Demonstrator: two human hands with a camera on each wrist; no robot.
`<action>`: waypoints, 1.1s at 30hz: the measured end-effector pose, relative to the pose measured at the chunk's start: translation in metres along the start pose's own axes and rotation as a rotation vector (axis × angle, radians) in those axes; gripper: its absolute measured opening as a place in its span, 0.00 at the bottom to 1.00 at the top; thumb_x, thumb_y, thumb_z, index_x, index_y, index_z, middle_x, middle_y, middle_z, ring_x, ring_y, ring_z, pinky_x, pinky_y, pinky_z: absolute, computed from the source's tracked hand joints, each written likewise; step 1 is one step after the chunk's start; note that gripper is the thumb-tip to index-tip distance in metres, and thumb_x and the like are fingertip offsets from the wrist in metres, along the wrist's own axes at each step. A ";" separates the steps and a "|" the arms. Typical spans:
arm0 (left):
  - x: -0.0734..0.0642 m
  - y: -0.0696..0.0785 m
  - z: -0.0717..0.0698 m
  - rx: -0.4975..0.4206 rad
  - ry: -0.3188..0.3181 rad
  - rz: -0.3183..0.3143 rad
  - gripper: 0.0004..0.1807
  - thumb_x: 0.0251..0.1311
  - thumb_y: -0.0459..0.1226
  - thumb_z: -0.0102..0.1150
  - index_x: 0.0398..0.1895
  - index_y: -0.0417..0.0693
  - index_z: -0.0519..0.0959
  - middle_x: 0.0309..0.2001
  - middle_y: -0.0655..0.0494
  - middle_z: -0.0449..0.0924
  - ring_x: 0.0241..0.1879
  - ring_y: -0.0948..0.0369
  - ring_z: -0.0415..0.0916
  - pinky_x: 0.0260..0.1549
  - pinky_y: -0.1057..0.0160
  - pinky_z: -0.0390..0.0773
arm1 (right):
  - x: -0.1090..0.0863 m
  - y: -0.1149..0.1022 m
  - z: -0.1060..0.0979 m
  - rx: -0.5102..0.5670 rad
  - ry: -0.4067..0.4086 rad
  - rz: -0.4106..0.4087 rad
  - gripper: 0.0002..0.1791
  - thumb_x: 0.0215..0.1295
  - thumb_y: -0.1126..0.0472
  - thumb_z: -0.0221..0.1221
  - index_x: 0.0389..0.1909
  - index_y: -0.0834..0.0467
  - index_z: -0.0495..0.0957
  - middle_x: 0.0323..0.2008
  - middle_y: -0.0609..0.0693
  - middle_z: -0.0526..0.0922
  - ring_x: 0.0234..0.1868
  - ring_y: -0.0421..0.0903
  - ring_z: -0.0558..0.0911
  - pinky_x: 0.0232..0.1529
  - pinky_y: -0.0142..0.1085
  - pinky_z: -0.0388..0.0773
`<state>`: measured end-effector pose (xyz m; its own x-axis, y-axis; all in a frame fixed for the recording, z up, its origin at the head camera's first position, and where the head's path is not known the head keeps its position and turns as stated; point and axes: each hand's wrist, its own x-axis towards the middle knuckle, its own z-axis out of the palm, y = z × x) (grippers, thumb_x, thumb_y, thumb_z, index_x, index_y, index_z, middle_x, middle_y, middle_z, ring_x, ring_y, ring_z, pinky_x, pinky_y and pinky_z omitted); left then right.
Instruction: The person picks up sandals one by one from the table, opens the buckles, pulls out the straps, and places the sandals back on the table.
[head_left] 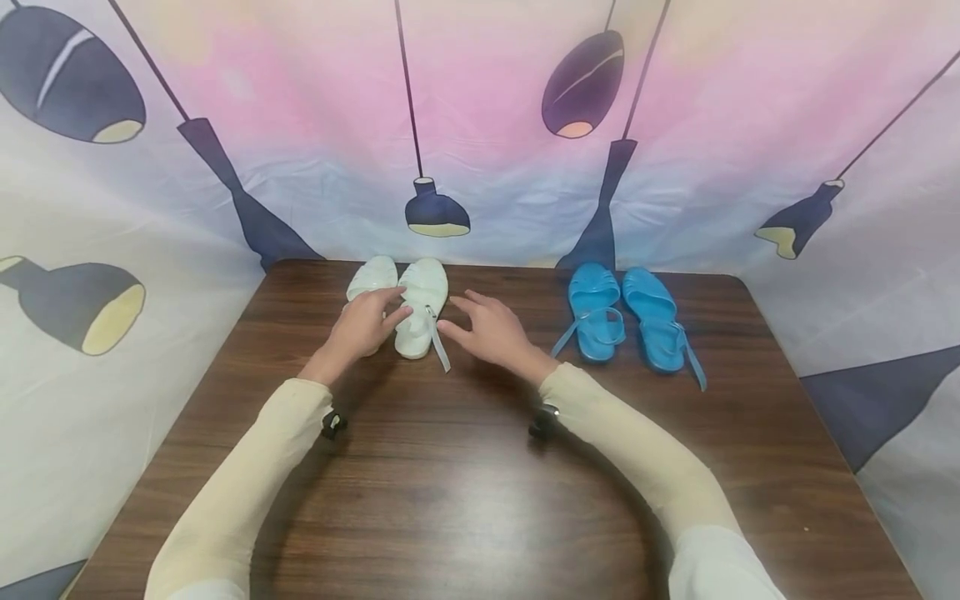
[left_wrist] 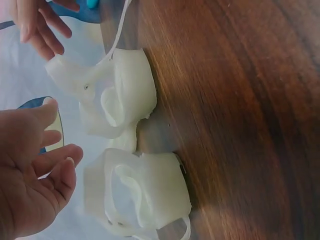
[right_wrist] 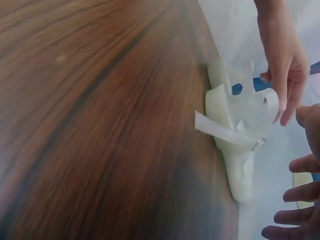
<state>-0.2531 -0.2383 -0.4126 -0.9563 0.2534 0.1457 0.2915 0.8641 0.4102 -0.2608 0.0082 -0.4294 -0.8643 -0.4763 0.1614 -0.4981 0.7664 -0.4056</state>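
A pair of pale white sandals stands side by side near the table's far edge: the left sandal [head_left: 372,276] partly covered by my left hand [head_left: 363,323], the right sandal [head_left: 424,279] with its loose strap [head_left: 439,342] trailing toward me. My left hand hovers over the pair, fingers relaxed, and holds nothing. Just to the right of the right sandal is my right hand [head_left: 492,331], its fingers spread and apart from the shoe in the right wrist view. The heel ends of both sandals face the left wrist camera, the heel strap [left_wrist: 75,75] raised.
Farther right stand two blue sandals, one [head_left: 596,312] beside the other [head_left: 654,321], their straps undone at one end. All the shoes rest on a brown wood-grain table [head_left: 420,483]. A cloth backdrop [head_left: 495,100] printed with lamps hangs behind the table.
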 end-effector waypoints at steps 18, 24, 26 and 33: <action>0.015 -0.011 0.011 0.005 -0.020 0.017 0.24 0.72 0.37 0.61 0.65 0.32 0.74 0.47 0.35 0.85 0.45 0.44 0.83 0.50 0.43 0.79 | 0.040 -0.011 0.037 0.204 0.046 0.108 0.33 0.76 0.37 0.52 0.65 0.59 0.78 0.41 0.54 0.89 0.40 0.49 0.85 0.48 0.45 0.82; 0.019 -0.014 0.011 0.006 -0.068 0.036 0.26 0.72 0.38 0.60 0.66 0.29 0.72 0.50 0.33 0.84 0.48 0.42 0.83 0.51 0.43 0.79 | 0.044 -0.011 0.040 0.320 -0.044 0.168 0.34 0.74 0.36 0.54 0.64 0.59 0.79 0.42 0.50 0.88 0.36 0.43 0.84 0.44 0.40 0.81; 0.020 -0.014 0.010 0.013 -0.094 0.034 0.26 0.73 0.38 0.59 0.66 0.29 0.72 0.50 0.33 0.84 0.49 0.42 0.83 0.51 0.43 0.79 | 0.044 -0.010 0.040 0.381 -0.096 0.200 0.34 0.73 0.35 0.54 0.63 0.58 0.79 0.45 0.51 0.88 0.40 0.44 0.84 0.45 0.39 0.81; 0.020 -0.015 0.009 0.018 -0.133 0.025 0.26 0.72 0.37 0.60 0.66 0.28 0.71 0.52 0.32 0.83 0.52 0.41 0.81 0.55 0.43 0.78 | 0.044 -0.010 0.041 0.610 -0.199 0.280 0.32 0.73 0.38 0.57 0.65 0.58 0.78 0.45 0.55 0.87 0.39 0.46 0.87 0.36 0.35 0.83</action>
<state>-0.2765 -0.2427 -0.4236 -0.9435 0.3295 0.0349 0.3162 0.8640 0.3918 -0.2909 -0.0383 -0.4555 -0.8962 -0.4110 -0.1673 -0.0800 0.5205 -0.8501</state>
